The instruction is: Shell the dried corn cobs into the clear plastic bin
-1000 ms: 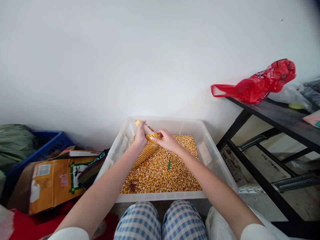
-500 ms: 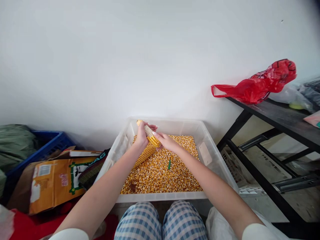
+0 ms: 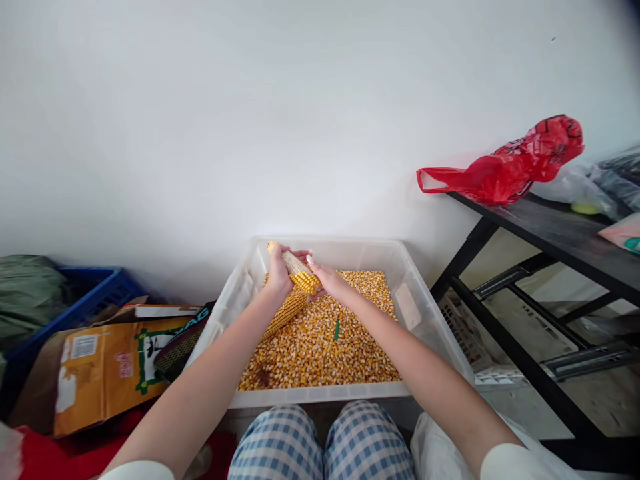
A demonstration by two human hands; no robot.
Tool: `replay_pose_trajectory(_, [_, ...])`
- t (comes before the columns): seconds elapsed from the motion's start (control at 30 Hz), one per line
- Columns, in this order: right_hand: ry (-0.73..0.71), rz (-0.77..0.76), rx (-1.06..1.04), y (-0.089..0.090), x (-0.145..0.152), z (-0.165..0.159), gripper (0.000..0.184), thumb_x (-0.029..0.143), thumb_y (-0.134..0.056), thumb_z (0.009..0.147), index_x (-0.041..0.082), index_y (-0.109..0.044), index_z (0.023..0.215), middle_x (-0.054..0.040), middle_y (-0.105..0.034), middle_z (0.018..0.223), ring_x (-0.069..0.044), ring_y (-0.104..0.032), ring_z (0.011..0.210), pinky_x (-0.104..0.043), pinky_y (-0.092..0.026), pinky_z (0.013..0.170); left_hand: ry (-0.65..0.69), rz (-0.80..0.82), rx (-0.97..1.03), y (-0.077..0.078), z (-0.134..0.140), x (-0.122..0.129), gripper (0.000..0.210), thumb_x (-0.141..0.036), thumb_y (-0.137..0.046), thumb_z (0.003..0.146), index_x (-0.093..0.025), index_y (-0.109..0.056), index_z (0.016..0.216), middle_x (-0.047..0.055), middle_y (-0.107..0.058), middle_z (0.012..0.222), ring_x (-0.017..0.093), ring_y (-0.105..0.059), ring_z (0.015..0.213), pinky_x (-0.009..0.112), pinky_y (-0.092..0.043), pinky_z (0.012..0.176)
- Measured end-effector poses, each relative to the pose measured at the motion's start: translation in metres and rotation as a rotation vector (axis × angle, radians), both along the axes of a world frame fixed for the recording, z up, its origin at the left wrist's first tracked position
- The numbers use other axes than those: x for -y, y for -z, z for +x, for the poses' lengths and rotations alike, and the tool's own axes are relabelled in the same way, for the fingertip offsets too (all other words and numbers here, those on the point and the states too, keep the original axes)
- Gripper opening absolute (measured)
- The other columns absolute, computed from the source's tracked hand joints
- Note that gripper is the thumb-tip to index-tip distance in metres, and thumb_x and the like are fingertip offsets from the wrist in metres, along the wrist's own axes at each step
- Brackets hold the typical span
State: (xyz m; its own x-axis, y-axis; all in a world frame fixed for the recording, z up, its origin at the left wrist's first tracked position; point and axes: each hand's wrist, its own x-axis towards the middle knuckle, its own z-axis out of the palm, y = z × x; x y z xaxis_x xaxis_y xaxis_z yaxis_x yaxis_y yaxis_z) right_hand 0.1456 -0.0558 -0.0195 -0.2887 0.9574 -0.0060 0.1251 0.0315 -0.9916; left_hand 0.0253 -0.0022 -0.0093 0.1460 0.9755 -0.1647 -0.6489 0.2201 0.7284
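Observation:
A partly shelled corn cob (image 3: 299, 267) is held above the kernels, its upper part bare and pale, its lower end still covered in yellow kernels. My left hand (image 3: 281, 272) wraps round the bare part. My right hand (image 3: 327, 279) grips the kernel-covered end, thumb on top. Below them, loose corn kernels (image 3: 320, 347) fill the bottom of a clear plastic tub (image 3: 357, 248). A whole ear of corn (image 3: 286, 315) lies on the kernels, partly hidden by my left wrist. A small green piece (image 3: 337, 329) rests on the kernels.
At the left are a flattened orange cardboard box (image 3: 105, 373), a blue crate (image 3: 113, 283) and a green bag (image 3: 30, 290). A black metal-framed table (image 3: 545, 230) bearing a red plastic bag (image 3: 510, 173) stands at the right. A white wall rises behind the tub.
The view has shifted slightly. My right thumb has moved a little up along the cob, and the cob appears turned slightly. Both hands keep their hold.

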Motion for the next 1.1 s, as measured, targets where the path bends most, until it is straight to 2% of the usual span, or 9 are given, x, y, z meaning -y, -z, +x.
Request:
replay_pose_trajectory(0.1, [-0.011,0.088,0.093,0.002,0.003,-0.001,0.059,0.067,-0.032,0.077,0.021,-0.058,0.102,-0.0015,-0.061,0.074,-0.012,-0.055,0.053,-0.024,-0.046,0.049,-0.064,-0.03,0.02,0.0,-0.001,0.0,0.015,-0.034,-0.045,0.062,-0.018,-0.047,0.062,0.01,-0.065,0.065,0.024,-0.061,0.066,0.033,-0.049,0.056])
replay_pose_trajectory(0.2, [0.053,0.177,0.246,0.008,0.002,0.0,0.062,0.067,-0.023,0.079,0.019,-0.059,0.096,0.0001,-0.057,0.06,-0.01,-0.049,0.042,-0.024,-0.042,0.047,-0.046,-0.045,0.013,0.001,-0.001,0.001,0.016,-0.034,-0.045,0.062,-0.018,-0.047,0.062,0.011,-0.065,0.065,0.025,-0.061,0.068,0.034,-0.049,0.057])
replay_pose_trajectory(0.33, [0.09,0.122,0.24,0.01,-0.001,0.001,0.064,0.068,-0.018,0.08,0.018,-0.058,0.088,0.0,-0.054,0.054,-0.01,-0.047,0.037,-0.024,-0.04,0.043,-0.001,-0.07,0.043,0.001,0.0,0.001,0.018,-0.035,-0.045,0.061,-0.017,-0.048,0.063,0.013,-0.064,0.067,0.026,-0.061,0.065,0.036,-0.049,0.057])
replay_pose_trajectory(0.43, [0.062,0.088,0.167,0.004,0.0,0.003,0.065,0.066,-0.016,0.081,0.018,-0.058,0.088,-0.0003,-0.055,0.057,-0.01,-0.05,0.041,-0.023,-0.04,0.045,-0.04,-0.085,0.084,-0.004,-0.003,0.0,0.015,-0.033,-0.044,0.06,-0.018,-0.045,0.062,0.011,-0.064,0.066,0.025,-0.061,0.062,0.037,-0.049,0.058])
replay_pose_trajectory(0.6, [0.103,0.372,0.346,-0.004,0.01,0.001,0.05,0.057,-0.026,0.085,0.021,-0.058,0.098,0.0011,-0.055,0.061,-0.013,-0.055,0.061,-0.023,-0.042,0.061,-0.1,-0.089,0.121,-0.007,-0.009,-0.002,0.012,-0.03,-0.045,0.06,-0.018,-0.041,0.061,0.01,-0.063,0.063,0.023,-0.063,0.066,0.033,-0.049,0.061])
replay_pose_trajectory(0.7, [0.165,0.433,0.413,-0.003,0.01,-0.002,0.05,0.054,-0.022,0.088,0.021,-0.059,0.093,-0.0019,-0.058,0.067,-0.016,-0.056,0.073,-0.025,-0.041,0.069,-0.084,-0.12,0.133,-0.004,-0.009,-0.002,0.012,-0.03,-0.046,0.059,-0.019,-0.04,0.061,0.01,-0.063,0.064,0.024,-0.063,0.066,0.033,-0.049,0.061])
replay_pose_trajectory(0.8, [0.238,0.394,0.435,0.001,0.007,-0.004,0.054,0.055,-0.018,0.087,0.02,-0.059,0.084,-0.0026,-0.056,0.061,-0.016,-0.055,0.064,-0.026,-0.041,0.065,-0.063,-0.131,0.137,-0.002,-0.007,-0.002,0.012,-0.03,-0.046,0.059,-0.019,-0.04,0.06,0.011,-0.063,0.065,0.024,-0.063,0.065,0.035,-0.05,0.061])
replay_pose_trajectory(0.97, [0.193,0.192,0.332,0.006,0.005,-0.003,0.07,0.062,-0.004,0.083,0.018,-0.057,0.067,-0.0007,-0.047,0.045,-0.013,-0.048,0.044,-0.024,-0.039,0.05,-0.065,-0.138,0.124,-0.002,-0.005,-0.002,0.013,-0.03,-0.045,0.059,-0.019,-0.04,0.059,0.012,-0.063,0.066,0.025,-0.063,0.067,0.036,-0.05,0.061])
replay_pose_trajectory(1.1, [0.284,0.432,0.464,0.003,0.008,-0.002,0.06,0.058,-0.016,0.086,0.018,-0.057,0.069,-0.0018,-0.055,0.057,-0.013,-0.053,0.057,-0.022,-0.037,0.057,-0.057,-0.158,0.133,-0.001,-0.004,-0.002,0.013,-0.03,-0.046,0.059,-0.019,-0.039,0.059,0.012,-0.063,0.068,0.024,-0.062,0.065,0.034,-0.049,0.058])
